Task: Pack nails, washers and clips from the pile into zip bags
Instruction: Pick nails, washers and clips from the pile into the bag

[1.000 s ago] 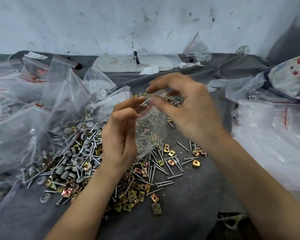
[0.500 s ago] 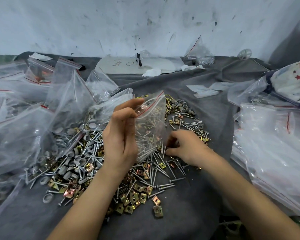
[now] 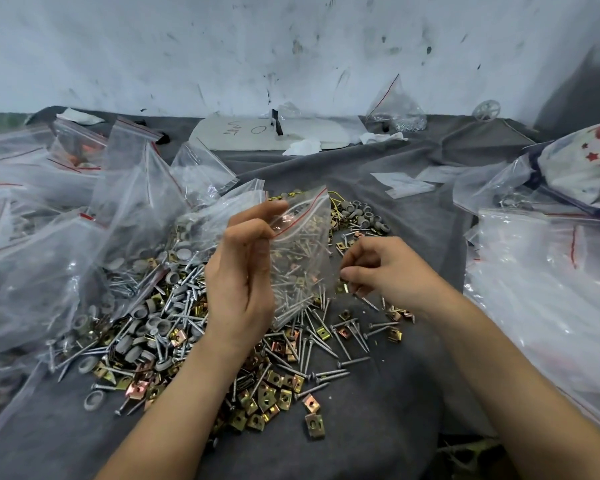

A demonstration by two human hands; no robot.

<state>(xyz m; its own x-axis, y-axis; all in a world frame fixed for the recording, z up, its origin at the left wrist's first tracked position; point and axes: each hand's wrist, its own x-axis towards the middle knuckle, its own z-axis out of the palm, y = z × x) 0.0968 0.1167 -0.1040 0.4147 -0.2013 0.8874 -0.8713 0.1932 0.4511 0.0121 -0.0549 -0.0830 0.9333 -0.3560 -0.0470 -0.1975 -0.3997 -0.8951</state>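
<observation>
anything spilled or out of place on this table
Nothing really stands out. The loose pile of nails, washers and clips sprawls over the grey cloth, but that is the working stock. The left hand holds the zip bag upright, mouth up; nothing falls from it.

The right hand (image 3: 385, 271), a second ago up at the mouth of the zip bag (image 3: 302, 251), is now low beside it over the pile (image 3: 187, 323), fingertips pinched (on what is unclear).
</observation>
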